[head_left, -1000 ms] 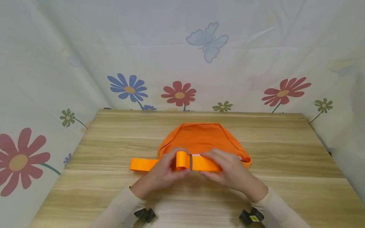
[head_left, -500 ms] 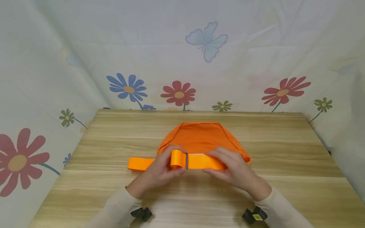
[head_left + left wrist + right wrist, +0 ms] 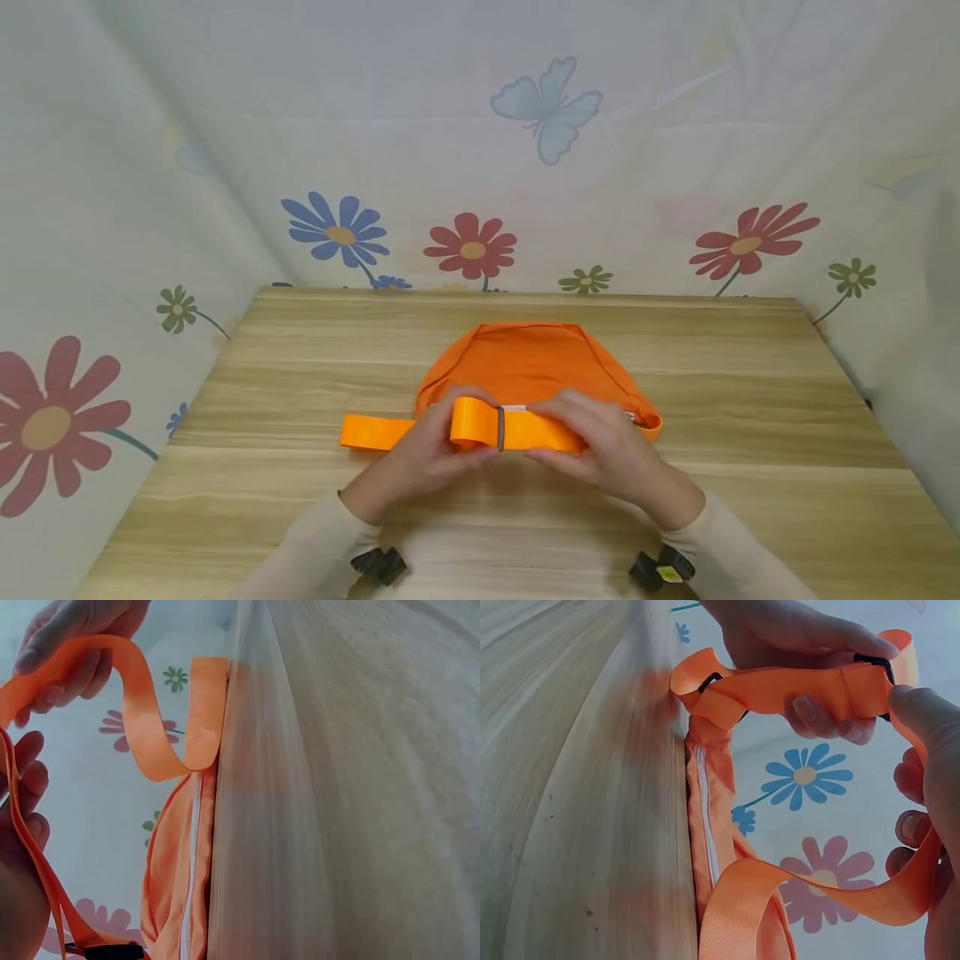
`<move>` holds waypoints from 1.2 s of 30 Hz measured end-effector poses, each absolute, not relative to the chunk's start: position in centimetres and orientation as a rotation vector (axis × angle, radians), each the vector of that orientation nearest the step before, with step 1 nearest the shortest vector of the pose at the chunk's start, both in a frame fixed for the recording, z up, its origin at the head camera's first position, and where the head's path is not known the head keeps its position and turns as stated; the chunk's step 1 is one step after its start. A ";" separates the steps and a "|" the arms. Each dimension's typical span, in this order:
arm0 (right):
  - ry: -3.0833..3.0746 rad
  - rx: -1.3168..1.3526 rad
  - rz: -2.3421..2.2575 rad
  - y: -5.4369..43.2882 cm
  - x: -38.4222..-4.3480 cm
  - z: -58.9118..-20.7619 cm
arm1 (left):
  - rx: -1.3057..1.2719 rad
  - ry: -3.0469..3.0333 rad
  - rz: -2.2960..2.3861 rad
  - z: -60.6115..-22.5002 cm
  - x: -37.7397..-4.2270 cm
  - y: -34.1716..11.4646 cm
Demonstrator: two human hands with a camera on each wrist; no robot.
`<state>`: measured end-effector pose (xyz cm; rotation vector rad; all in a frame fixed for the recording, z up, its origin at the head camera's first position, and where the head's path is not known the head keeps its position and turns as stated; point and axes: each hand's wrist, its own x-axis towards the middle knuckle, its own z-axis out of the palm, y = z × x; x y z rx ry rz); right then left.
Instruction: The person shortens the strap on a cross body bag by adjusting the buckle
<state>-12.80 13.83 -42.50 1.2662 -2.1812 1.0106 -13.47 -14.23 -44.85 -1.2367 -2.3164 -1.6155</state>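
An orange waist bag [image 3: 532, 358] with a white zip lies on the wooden table. Above its near edge, an orange webbing strap [image 3: 542, 432] is held between both hands, threaded through a dark slide buckle [image 3: 501, 428]. My left hand [image 3: 427, 454] pinches the strap at the buckle, where a loop of webbing stands out to the left. With fingers and thumb my right hand [image 3: 611, 450] grips the strap right of the buckle. In the right wrist view, the left hand [image 3: 787, 645] is behind the strap and the right thumb [image 3: 919, 712] presses near the slide buckle [image 3: 885, 671].
Another black buckle [image 3: 711, 682] sits at the strap's end by the bag. A folded strap length [image 3: 375, 432] lies to the left on the table [image 3: 300, 358]. Behind the table hangs a flowered cloth [image 3: 637, 167].
Both hands shift a little left and apart, then back right and closer, with the strap between them. The webbing loop left of the buckle is now wider than a second ago.
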 end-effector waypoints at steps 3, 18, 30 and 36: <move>-2.177 1.272 0.995 13.6 -12.7 -42.4 | -1.239 -2.336 -1.589 -44.8 -13.5 -14.1; -2.164 1.265 0.964 13.0 -12.5 -42.6 | -1.146 -2.653 -1.361 -43.2 -13.3 -13.8; -2.232 1.262 0.996 12.9 -12.4 -42.8 | -1.229 -2.632 -1.271 -43.0 -13.6 -13.5; -2.216 1.255 1.022 12.9 -12.5 -42.9 | -1.259 -2.632 -1.247 -43.0 -13.7 -13.6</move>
